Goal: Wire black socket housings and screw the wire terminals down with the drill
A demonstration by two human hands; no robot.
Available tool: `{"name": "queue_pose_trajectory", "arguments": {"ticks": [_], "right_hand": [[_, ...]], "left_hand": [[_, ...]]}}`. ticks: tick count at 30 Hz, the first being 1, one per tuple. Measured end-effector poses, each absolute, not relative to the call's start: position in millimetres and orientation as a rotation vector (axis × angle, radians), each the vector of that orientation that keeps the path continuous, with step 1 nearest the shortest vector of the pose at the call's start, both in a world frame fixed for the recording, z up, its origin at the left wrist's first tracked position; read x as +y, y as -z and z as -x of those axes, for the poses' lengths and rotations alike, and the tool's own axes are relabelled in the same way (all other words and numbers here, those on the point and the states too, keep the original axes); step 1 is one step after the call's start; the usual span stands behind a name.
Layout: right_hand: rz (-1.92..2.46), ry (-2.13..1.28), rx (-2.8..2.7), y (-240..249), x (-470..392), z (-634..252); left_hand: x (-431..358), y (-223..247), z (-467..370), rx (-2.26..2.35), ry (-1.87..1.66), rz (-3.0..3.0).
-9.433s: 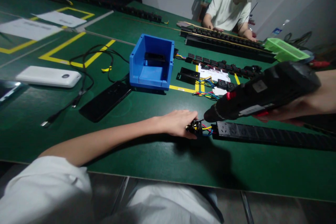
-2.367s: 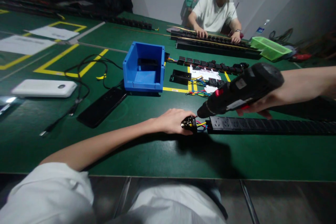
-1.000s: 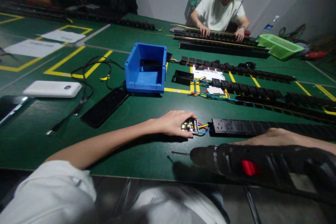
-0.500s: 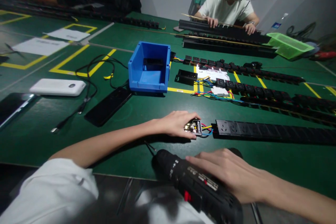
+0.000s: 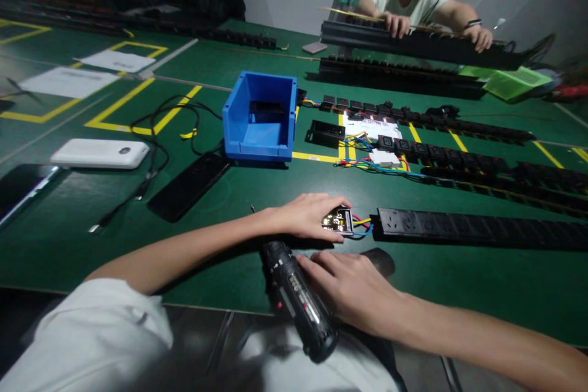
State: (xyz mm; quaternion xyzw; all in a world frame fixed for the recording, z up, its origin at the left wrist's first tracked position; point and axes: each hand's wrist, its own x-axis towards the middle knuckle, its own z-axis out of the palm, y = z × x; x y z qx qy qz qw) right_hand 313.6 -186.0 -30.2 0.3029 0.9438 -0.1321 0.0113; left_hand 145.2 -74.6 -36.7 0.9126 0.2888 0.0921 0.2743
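Note:
My left hand (image 5: 309,215) is wrapped round a small black module (image 5: 337,220) with bright parts inside, lying on the green table. Red, yellow and blue wires (image 5: 362,223) join the module to a long black power strip (image 5: 478,229) on the right. Nearer to me, my right hand (image 5: 351,288) holds a black cordless drill (image 5: 301,303) at the table's front edge. The drill lies on its side, its front end towards my left forearm. Part of its handle is covered by the hand.
A blue bin (image 5: 260,150) stands behind my left hand, with a black phone (image 5: 189,187) and white power bank (image 5: 100,154) to its left. More strips (image 5: 450,158) lie at the right. Across the table, a person (image 5: 420,9) handles a long black housing (image 5: 413,43).
My right hand and the drill have moved left and slightly away from me, and the drill has turned. The left hand stays put. The person opposite has lifted the long housing and shifted it right.

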Motion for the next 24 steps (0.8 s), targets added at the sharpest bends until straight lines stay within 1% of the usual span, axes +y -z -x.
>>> {"name": "queue_pose_trajectory", "arguments": {"ticks": [9,16,24], "right_hand": [[-0.910,0.459,2.965,31,-180,-303],[-0.611,0.291,2.985,17,-173,-331],[-0.539,0.086,3.012,26,-176,-344]], "left_hand": [[-74,38,-145,0.747,-0.263,-2.448],[-73,36,-144,0.720,-0.203,-2.479],[-74,33,-144,0.725,-0.170,-2.505]]}}
